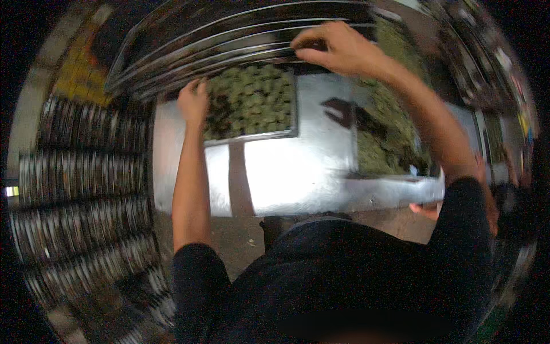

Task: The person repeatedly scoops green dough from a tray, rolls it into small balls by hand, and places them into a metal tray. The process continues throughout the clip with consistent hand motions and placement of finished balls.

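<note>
A tray of green, clumped pieces (253,101) lies on a shiny metal table (279,176). My left hand (193,101) is at the tray's left edge, fingers bent over it; blur hides whether it grips the rim. My right hand (337,47) is raised beyond the tray's far right corner, beside the metal rails of a rack (240,47), its fingers curled with a gap between thumb and forefinger. Whether those fingertips touch a rail cannot be told. A heap of green, leafy-looking material (382,146) lies on the right, under my right forearm.
Several stacks of thin, tightly packed trays or racks (81,176) stand on the left. A yellow surface (81,73) shows at the upper left. Part of another person's hand (425,210) shows at the table's near right edge. More racks (464,56) stand at the upper right.
</note>
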`<state>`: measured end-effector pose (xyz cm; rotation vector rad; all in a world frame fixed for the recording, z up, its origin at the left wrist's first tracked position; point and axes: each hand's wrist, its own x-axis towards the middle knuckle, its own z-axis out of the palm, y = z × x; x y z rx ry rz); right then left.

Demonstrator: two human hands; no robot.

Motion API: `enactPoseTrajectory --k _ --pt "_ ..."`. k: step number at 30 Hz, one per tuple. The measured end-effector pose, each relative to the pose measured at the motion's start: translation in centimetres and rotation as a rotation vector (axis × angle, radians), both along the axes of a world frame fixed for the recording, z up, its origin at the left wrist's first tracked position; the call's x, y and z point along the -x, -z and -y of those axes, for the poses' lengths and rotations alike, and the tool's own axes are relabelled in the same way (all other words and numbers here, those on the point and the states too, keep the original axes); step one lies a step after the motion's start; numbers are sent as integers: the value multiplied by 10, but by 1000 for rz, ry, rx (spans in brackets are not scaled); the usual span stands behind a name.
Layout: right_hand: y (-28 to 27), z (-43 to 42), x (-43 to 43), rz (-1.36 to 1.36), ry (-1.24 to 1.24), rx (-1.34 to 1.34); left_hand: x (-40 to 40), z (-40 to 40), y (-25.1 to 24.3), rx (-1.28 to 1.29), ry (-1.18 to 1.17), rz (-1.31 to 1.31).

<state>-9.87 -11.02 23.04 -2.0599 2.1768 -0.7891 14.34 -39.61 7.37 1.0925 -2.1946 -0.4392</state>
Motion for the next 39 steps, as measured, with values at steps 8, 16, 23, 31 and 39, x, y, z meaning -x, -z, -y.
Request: enactPoseTrajectory --k 8,16,23,31,39 --pt "60 -182 76 36 421 123 62 -217 -11 -63 356 -327" --pt "212 -276 74 152 649 -327 128 -405 27 -204 970 -174" --pt "206 -302 76 204 439 -280 127 -426 57 -185 794 96" --pt "208 -265 67 17 731 -410 124 -436 46 -214 739 256" --pt "231 -268 88 48 707 -409 121 -435 39 -232 703 300"
